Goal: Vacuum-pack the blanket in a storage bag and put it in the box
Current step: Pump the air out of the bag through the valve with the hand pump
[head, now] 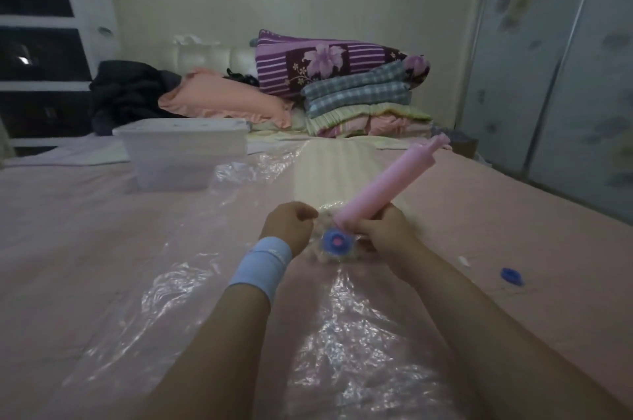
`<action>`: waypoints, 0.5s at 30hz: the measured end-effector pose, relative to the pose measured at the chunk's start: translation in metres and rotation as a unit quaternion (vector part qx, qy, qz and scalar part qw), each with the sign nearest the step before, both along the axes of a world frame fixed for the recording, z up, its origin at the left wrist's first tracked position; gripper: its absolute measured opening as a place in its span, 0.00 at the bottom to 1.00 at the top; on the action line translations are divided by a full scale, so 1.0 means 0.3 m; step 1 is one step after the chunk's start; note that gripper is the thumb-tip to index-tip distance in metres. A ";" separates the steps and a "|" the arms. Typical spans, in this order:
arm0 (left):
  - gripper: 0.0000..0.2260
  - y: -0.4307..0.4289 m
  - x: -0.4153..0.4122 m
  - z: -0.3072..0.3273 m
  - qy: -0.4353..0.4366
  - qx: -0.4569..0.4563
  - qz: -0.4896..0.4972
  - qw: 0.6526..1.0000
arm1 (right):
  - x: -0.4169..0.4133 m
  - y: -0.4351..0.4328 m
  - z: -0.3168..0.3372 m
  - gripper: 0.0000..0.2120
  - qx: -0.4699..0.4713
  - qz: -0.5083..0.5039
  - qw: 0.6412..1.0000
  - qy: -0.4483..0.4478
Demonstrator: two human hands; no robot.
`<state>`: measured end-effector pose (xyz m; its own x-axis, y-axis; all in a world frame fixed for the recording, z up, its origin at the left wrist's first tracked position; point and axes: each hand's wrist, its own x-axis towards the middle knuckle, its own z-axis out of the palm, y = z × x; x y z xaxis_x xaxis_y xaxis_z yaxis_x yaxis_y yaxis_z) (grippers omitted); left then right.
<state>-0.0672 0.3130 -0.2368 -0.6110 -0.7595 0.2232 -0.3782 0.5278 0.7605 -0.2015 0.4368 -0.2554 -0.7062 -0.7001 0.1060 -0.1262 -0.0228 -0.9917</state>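
A clear plastic storage bag (205,282) lies flat on the pink bed, with a pale folded blanket (329,173) inside its far part. A blue valve (334,241) with a pink centre sits on the bag between my hands. My right hand (383,231) grips the lower end of a pink hand pump (383,186), which slants up and away to the right, its tip close to the valve. My left hand (291,224), with a light blue wristband, has curled fingers just left of the valve on the bag plastic; what it grips is blurred.
A translucent plastic box (185,152) stands on the bed at the left behind the bag. A blue valve cap (512,277) lies on the sheet at the right. Folded bedding and pillows (342,87) pile at the headboard. A drawer unit (44,36) stands far left, a wardrobe (565,60) at the right.
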 end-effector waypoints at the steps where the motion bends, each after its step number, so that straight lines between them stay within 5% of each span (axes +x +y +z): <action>1: 0.10 0.002 0.007 -0.020 -0.038 -0.022 0.003 0.999 | 0.002 -0.018 -0.007 0.28 0.003 -0.010 1.000 0.003; 9: 0.18 0.049 -0.057 -0.082 -0.165 -0.135 -0.007 0.977 | 0.022 -0.035 -0.015 0.29 0.076 -0.087 0.983 0.143; 15: 0.14 0.033 -0.076 -0.103 -0.149 -0.091 0.005 0.985 | 0.034 -0.006 -0.011 0.20 0.092 -0.058 0.970 0.219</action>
